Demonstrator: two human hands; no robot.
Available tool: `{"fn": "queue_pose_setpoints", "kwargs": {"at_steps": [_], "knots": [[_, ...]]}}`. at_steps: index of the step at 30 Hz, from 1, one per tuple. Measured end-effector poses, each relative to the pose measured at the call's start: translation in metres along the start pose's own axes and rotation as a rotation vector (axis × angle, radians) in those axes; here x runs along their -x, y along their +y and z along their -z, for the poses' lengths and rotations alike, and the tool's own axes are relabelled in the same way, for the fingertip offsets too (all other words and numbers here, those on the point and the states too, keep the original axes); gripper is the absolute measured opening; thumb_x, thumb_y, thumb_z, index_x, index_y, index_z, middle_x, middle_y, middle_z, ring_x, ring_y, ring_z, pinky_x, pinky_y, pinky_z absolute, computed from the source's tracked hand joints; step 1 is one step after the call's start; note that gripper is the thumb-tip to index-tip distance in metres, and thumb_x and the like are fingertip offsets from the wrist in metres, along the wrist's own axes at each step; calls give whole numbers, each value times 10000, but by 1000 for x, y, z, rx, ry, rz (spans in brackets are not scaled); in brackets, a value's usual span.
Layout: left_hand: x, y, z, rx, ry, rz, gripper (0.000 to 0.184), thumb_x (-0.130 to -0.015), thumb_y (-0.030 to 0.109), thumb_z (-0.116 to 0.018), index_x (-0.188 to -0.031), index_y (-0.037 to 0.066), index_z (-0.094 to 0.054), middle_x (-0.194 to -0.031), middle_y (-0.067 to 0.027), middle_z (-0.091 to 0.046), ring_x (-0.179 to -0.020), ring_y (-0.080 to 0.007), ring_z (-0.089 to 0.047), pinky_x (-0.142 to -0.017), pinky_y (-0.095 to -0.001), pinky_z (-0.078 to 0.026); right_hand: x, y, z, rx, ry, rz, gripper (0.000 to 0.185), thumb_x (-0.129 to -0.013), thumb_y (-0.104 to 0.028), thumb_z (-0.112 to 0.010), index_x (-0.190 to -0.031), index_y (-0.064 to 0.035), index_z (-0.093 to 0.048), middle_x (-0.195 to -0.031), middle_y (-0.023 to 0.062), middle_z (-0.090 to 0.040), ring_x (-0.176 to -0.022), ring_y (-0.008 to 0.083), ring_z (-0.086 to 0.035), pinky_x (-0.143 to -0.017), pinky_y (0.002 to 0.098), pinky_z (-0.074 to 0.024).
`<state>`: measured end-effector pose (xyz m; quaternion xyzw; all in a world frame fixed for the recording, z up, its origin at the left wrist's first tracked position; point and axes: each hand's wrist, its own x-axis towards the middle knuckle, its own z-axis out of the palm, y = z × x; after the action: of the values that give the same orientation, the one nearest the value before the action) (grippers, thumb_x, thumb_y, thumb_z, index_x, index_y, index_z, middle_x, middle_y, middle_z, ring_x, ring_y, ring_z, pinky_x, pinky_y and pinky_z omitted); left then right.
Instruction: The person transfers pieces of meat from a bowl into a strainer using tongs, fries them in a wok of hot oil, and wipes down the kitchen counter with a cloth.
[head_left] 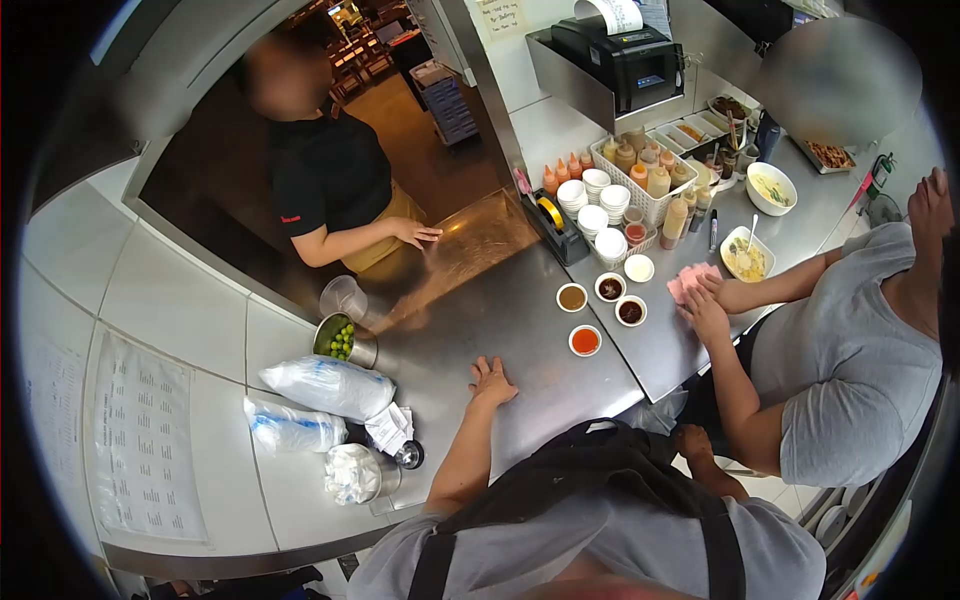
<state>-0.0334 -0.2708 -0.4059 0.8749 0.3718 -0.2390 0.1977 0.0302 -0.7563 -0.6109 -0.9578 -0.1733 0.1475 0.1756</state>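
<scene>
My left hand (492, 382) lies flat on the steel counter (450, 330) with its fingers spread and holds nothing. To its right stand small white cups of sauce: an orange-red one (585, 341), a brown one (572, 297) and two dark ones (631, 311). My right hand (692, 440) is low beside my body, near the counter's front edge. Its fingers look curled, and anything inside them is hidden. Close by is a piece of clear plastic (660, 412).
At right a co-worker's hands (708, 305) press a pink cloth (692, 283) on the counter. Another person (335, 180) stands beyond the pass. Sauce bottles (658, 182), stacked white cups (592, 218), a tape dispenser (553, 225), a pot of limes (365, 350) and bagged cups (330, 387) stand around.
</scene>
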Motion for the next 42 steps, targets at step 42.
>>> {"fn": "queue_pose_setpoints", "kwargs": {"at_steps": [42], "knots": [[-2,0,-2,-20,-9,-3,912,-712,239,-656,-1459,118,-146,-1515,-175,28,-1394,-385,7,-1078,-565,-191,13,-35,39,-17,-168,-149,217,-742,-155,-551,-880,-100,-709,-913,185,-651,-904,352,-626,-841,427,-499]]}}
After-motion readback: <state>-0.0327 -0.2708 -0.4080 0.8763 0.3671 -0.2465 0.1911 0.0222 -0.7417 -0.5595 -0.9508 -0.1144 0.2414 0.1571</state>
